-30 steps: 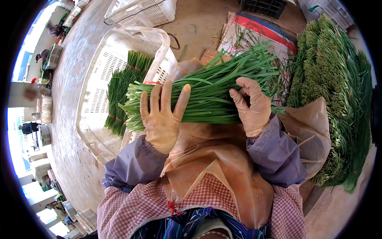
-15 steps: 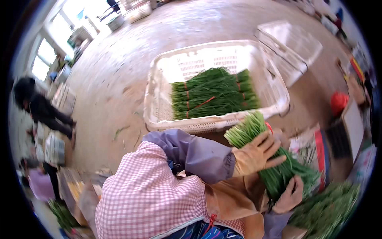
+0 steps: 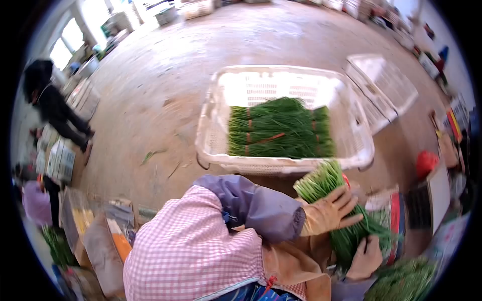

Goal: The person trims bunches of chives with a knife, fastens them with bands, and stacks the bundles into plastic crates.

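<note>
A bunch of garlic chives (image 3: 320,181) lies slantwise before me, its pale cut stems toward the crate and its green leaves toward the lower right. A red band (image 3: 345,179) shows near the stem end. Across the middle of the bunch lies my left hand (image 3: 329,213), in a tan glove, its fingers wrapped over the stalks. Lower down, my right hand (image 3: 366,258) is at the leaf end with fingers bent against the leaves; part of its grip is hidden. Just beyond the bunch, a white plastic crate (image 3: 286,163) holds several tied chive bundles (image 3: 281,128).
A second white crate (image 3: 389,83) stands behind the first on the right. Loose greens (image 3: 404,281) lie at the lower right, near a red bag (image 3: 427,164). A person in dark clothes (image 3: 55,108) stands at the left; scraps of leaf (image 3: 150,156) lie on the floor.
The view has shifted, so the crate and bunch appear lower and slightly to the right. Both hands stay on the chives. The person in dark clothes has changed stance slightly.
</note>
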`<state>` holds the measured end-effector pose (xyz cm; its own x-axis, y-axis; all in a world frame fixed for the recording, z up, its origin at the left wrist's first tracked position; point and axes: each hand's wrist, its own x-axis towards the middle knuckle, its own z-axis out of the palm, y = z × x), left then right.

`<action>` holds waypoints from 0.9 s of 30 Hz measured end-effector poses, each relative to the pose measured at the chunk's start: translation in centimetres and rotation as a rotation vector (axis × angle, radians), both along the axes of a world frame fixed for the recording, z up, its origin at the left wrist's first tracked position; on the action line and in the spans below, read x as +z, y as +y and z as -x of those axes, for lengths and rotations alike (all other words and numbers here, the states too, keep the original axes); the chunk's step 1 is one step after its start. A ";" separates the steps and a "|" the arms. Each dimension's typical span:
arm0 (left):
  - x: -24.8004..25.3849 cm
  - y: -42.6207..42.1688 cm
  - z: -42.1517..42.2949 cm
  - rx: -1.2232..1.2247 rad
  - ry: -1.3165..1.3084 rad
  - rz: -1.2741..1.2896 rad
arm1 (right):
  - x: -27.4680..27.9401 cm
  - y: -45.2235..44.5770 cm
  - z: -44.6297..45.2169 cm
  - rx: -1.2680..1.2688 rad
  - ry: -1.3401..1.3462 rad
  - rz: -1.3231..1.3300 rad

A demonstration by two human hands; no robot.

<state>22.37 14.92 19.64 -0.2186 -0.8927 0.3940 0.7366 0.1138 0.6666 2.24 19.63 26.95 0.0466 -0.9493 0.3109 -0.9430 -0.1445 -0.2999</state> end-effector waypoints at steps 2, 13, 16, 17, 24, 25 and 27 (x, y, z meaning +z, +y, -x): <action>2.1 1.8 1.0 0.082 -0.724 0.218 | 1.7 1.5 0.4 -0.025 0.250 -0.019; 7.6 0.2 -4.0 0.567 -1.843 1.128 | -2.7 10.9 21.1 -0.731 0.384 -0.188; 7.3 0.2 -3.6 0.552 -1.844 1.148 | -2.8 13.8 22.1 -0.904 0.364 -0.293; 7.2 0.1 -3.4 0.557 -1.845 1.154 | -2.2 13.8 20.8 -0.814 0.191 -0.100; 7.3 0.3 -2.3 0.559 -1.888 1.192 | 0.7 7.1 1.6 -0.107 -0.640 -0.098; 7.3 0.3 -2.3 0.562 -1.890 1.198 | 0.1 6.3 0.1 -0.013 -0.545 -0.088; 7.5 0.9 -2.2 0.518 -1.934 1.186 | 0.2 5.2 -2.3 0.008 -0.500 -0.161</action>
<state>24.59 15.82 27.12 -0.7524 -0.5956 0.2814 -0.6505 0.7390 -0.1751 4.56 24.85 27.14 -0.0628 -0.9871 0.1473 -0.6778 -0.0662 -0.7323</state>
